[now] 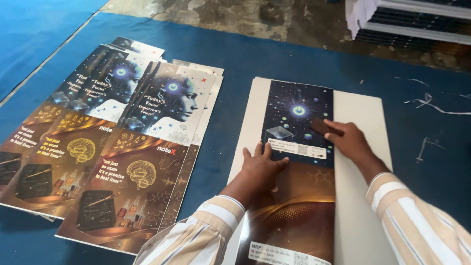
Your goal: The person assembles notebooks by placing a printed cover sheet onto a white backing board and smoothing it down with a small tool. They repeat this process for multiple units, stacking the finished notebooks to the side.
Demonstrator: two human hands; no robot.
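A long glossy printed cover sheet [294, 196], dark blue at the far end and brown-gold nearer me, lies on a pale grey board [360, 127]. My left hand [261, 169] presses flat on the sheet's left edge near its middle, fingers spread. My right hand [349, 141] rests on the sheet's right edge and holds a small dark flat tool [322, 126] against the surface. Both sleeves are striped beige and white.
Several similar printed covers [103, 147] lie fanned in overlapping stacks to the left on the blue cloth-covered surface [245, 54]. Bare rough floor [274, 19] shows beyond the cloth. A white stack of sheets [407, 22] sits at the far right corner.
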